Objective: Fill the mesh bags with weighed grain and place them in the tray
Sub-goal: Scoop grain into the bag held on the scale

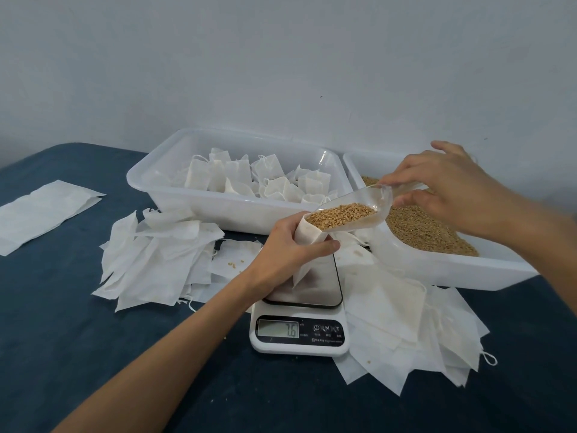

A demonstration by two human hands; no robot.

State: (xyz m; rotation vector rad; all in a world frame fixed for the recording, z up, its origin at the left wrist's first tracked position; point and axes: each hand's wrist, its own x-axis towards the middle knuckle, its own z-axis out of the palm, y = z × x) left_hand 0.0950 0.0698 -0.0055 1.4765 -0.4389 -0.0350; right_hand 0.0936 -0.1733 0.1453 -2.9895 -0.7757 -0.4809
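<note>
A dark blue table [62, 323] carries two white plastic trays set side by side against the wall. The tray on the left [218, 210] holds a crowd of filled white mesh bags [274, 185] standing close together, their tops gathered. The tray on the right [452, 270] holds a bed of loose brown grain [427, 229]. Flat empty bags [162, 260] lie heaped on the table in front of the left tray, and another heap [406, 339] spreads under and beside a white kitchen scale [299, 332], whose display reads 7.6. Above the scale's plate, the left hand [287, 245] curls round an open mesh bag [307, 242], fingers and thumb gripping its neck. The right hand [449, 192] pinches the handle of a clear plastic scoop [349, 215] loaded with grain, its lip resting in the bag's mouth.
</note>
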